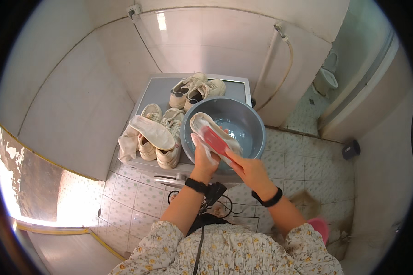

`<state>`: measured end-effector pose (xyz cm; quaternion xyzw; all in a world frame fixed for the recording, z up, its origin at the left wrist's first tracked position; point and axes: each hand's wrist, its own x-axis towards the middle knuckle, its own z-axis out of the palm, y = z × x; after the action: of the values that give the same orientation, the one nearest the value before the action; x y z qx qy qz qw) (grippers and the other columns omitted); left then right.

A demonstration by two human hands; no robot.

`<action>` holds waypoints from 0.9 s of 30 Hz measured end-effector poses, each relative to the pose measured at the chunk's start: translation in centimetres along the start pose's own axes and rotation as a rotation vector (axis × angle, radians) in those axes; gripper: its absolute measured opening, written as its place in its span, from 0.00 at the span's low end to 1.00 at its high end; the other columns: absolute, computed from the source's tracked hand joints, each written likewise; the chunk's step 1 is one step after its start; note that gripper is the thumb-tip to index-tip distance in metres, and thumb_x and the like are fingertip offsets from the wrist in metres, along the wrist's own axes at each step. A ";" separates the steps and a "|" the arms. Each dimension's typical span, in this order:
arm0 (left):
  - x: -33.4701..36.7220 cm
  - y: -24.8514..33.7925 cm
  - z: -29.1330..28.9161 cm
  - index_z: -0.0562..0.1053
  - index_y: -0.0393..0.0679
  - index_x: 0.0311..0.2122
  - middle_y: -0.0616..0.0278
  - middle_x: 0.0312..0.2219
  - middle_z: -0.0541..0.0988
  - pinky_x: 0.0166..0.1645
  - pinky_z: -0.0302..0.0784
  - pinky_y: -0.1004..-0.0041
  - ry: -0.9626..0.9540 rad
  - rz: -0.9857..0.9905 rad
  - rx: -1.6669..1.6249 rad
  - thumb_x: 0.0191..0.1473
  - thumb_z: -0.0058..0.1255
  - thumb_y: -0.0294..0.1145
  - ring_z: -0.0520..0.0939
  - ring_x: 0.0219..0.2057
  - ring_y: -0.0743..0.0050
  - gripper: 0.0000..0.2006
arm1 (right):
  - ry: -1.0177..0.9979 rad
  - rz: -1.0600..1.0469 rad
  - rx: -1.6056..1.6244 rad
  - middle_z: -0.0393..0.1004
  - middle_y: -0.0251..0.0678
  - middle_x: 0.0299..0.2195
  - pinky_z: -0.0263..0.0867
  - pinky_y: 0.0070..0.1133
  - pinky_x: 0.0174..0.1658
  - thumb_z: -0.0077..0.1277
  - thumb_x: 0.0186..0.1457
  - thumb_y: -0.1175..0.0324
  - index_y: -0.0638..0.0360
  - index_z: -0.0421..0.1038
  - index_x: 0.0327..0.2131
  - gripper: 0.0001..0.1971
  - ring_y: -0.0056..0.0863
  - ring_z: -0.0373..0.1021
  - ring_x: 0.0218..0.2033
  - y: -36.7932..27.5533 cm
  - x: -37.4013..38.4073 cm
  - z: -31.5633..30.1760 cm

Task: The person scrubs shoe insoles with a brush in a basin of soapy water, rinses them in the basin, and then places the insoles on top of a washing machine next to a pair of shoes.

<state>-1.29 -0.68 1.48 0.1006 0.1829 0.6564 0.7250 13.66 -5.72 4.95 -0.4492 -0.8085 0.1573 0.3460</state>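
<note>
Just right of the frame's centre, the left hand (203, 158) grips the near end of a pale shoe insole (206, 126), its fingers closed around it so that the insole slants up and away over a grey plastic basin (257, 120). The right hand (248, 170) comes in from the lower right with its fingers closed on a red brush (214, 141), which lies flat against the insole's upper face, just above the left hand. The basin holds a little water at its bottom and sits on the right part of a grey washing machine top (158, 91), its near rim overhanging toward the person. Left of the basin, touching or nearly touching its rim, stands a pair of cream sneakers (163, 137) with another loose insole (152, 132) laid across them and a pale cloth (128, 144) hanging at their left edge. A second pair of cream sneakers (196, 90) stands behind the basin, toward the upper middle of the frame. Both wrists carry black bands. Below the machine, a black cable (218, 201) lies on the dotted floor tiles (137, 201).
</note>
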 end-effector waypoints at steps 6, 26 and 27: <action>0.2 -0.8 -0.5 0.55 0.46 0.57 0.54 0.47 0.67 0.55 0.64 0.53 -0.099 0.021 0.128 0.58 0.15 0.62 0.69 0.50 0.50 0.34 | 0.056 -0.004 -0.017 0.74 0.44 0.26 0.67 0.28 0.27 0.51 0.51 0.70 0.44 0.68 0.51 0.21 0.43 0.71 0.24 -0.8 2.0 0.3; 0.0 -0.6 -0.9 0.56 0.50 0.57 0.59 0.48 0.67 0.55 0.64 0.59 -0.102 0.054 0.024 0.59 0.19 0.59 0.69 0.50 0.57 0.30 | -0.089 0.116 -0.036 0.73 0.44 0.27 0.66 0.31 0.27 0.49 0.53 0.63 0.39 0.66 0.51 0.20 0.44 0.71 0.25 0.7 -2.0 -0.7; 0.1 -0.7 -0.9 0.57 0.50 0.57 0.60 0.48 0.67 0.55 0.65 0.59 -0.106 0.049 0.020 0.60 0.20 0.59 0.69 0.49 0.57 0.29 | -0.141 0.169 -0.054 0.74 0.44 0.30 0.67 0.32 0.28 0.49 0.53 0.63 0.38 0.66 0.51 0.20 0.44 0.71 0.27 0.5 -1.8 -0.9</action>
<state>-0.95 -0.71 0.38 0.1469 0.1480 0.6658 0.7164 15.19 -7.02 4.57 -0.5129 -0.7940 0.1953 0.2614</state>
